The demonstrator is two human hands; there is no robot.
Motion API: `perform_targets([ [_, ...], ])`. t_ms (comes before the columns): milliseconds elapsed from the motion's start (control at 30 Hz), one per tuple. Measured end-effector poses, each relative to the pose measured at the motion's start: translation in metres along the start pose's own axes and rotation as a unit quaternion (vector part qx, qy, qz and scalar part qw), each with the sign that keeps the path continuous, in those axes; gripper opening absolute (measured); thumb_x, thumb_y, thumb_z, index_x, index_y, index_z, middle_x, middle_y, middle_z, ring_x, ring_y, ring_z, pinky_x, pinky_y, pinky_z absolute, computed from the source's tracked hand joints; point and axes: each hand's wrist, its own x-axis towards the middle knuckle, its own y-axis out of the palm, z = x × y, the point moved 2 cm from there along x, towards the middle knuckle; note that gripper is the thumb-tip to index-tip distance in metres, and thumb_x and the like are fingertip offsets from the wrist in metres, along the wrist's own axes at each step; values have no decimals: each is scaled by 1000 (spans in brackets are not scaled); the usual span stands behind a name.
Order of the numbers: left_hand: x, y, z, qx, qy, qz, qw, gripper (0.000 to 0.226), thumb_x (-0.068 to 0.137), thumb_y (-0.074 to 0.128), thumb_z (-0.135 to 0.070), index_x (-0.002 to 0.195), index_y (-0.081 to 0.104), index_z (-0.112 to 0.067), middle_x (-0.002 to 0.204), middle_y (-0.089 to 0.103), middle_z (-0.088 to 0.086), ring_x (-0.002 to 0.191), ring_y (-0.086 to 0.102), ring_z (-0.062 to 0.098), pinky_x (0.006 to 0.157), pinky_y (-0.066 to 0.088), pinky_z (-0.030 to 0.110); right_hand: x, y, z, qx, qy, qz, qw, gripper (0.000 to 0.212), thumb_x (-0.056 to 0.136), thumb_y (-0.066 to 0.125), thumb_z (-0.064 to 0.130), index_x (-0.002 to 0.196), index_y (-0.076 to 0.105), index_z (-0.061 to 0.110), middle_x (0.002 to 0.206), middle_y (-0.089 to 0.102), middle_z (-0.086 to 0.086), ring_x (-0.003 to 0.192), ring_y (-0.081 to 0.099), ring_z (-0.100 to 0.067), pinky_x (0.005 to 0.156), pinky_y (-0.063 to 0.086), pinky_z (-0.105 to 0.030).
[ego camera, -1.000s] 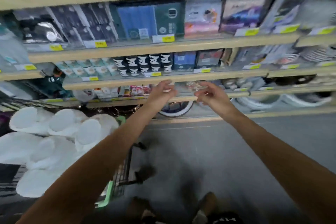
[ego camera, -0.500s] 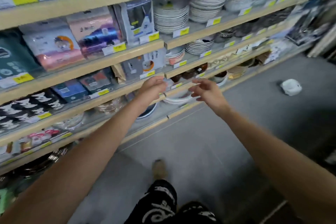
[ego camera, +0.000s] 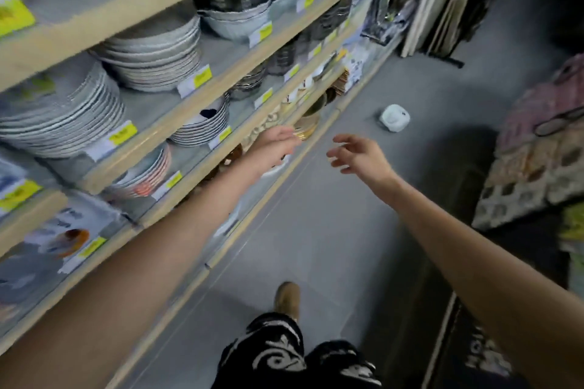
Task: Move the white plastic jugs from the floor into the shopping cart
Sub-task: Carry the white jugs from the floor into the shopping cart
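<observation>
left hand (ego camera: 274,146) open, right hand (ego camera: 358,155) open, both empty

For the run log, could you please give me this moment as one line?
phase: approach | left hand: open, empty | right hand: open, empty | white jug: on floor ahead, untouched | cart: not in view

Bare forearms, black shorts (ego camera: 275,354) with white swirl pattern, tan shoe (ego camera: 287,298)

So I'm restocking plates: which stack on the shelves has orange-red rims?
The low stack of orange-rimmed plates, just above the left forearm; the taller stacks higher up look grey or white.
</observation>
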Motion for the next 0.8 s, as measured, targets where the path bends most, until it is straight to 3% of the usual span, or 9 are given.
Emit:
perform_targets([
  [200,111,86,-75,59,33,112,991,43,94,54,-24,136,45,-15,130,56,1,103,58,12,85,45,29,71,-98,-6,39,31,-82,995,21,92,55,9,112,56,15,90,68,-2,72,62,-14,66,46,-26],
  [367,193,163,-117,87,37,185,978,43,96,51,-22,137,42,-14,132,54,1,104,55,12,76,42,25,128,-178,-21,71,51,-142,986,21,92,54,7,112,56,14,91,67,-5,69,61,-13,65,44,-26],
  [500,270,222,-144,116,29,205,971,41,95,53,-22,135,45,-15,128,57,2,102,56,12,69,40,18,187,-249,-39,74,59,-166,982,22,93,53,8,114,56,11,91,67,-4,63,62,-7,63,45,-24],
  [633,347,283,-176,125,13,215,969,38,95,52,-21,132,47,-15,116,55,-2,100,54,11,69,38,16,254,-331,-53,77,73,-184,977,21,92,54,9,112,57,13,92,68,-4,69,63,-12,66,46,-25],
  [733,401,328,-200,146,-5,215,966,42,94,54,-22,134,47,-13,123,57,1,101,56,13,69,40,19,300,-388,-59,82,82,-185,976,21,92,56,10,113,57,14,93,69,-3,69,63,-11,66,47,-24],
  [800,436,356,-214,145,-13,208,967,45,93,55,-22,135,46,-12,130,55,3,112,56,15,77,40,23,330,-425,-62,83,83,-184,976,19,92,56,10,110,57,15,95,69,-4,70,63,-12,68,48,-26],
])
